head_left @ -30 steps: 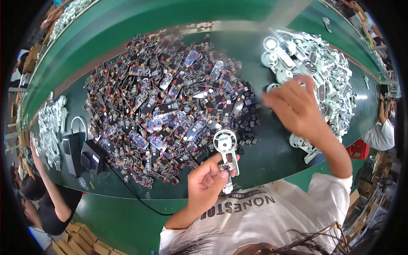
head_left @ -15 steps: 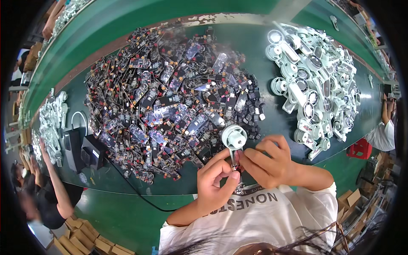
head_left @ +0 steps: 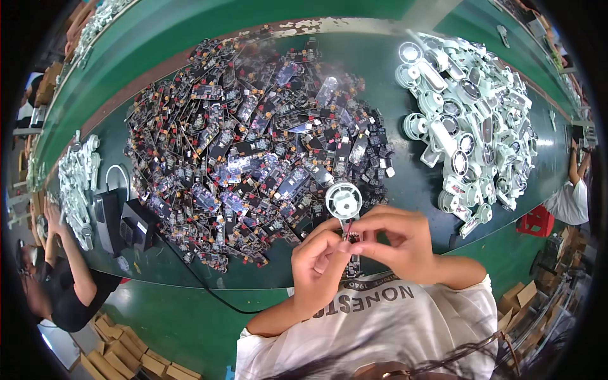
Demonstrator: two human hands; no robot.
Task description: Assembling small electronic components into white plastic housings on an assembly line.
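Observation:
Close to my chest, at the near edge of the table, I hold a white plastic part with a round, wheel-like head and a narrow stem. My left hand is closed round the stem, its thumb tip near the red wires. The thumb and forefinger of my right hand pinch at the same spot, meeting the left thumb. Thin red wires run there from the head. Below the fingertips hangs a small dark circuit board; how it is joined to the wires is hidden by my fingers.
A wide heap of circuit boards covers the table's middle. White round-headed parts are piled at right, more at far left. Black boxes with a cable stand front left. A person sits left; a red stool stands right.
My right fingers have come in against my left thumb. The white head has shifted slightly left and up, facing me more squarely. The circuit board shows more plainly. At left, the other person's arms have moved.

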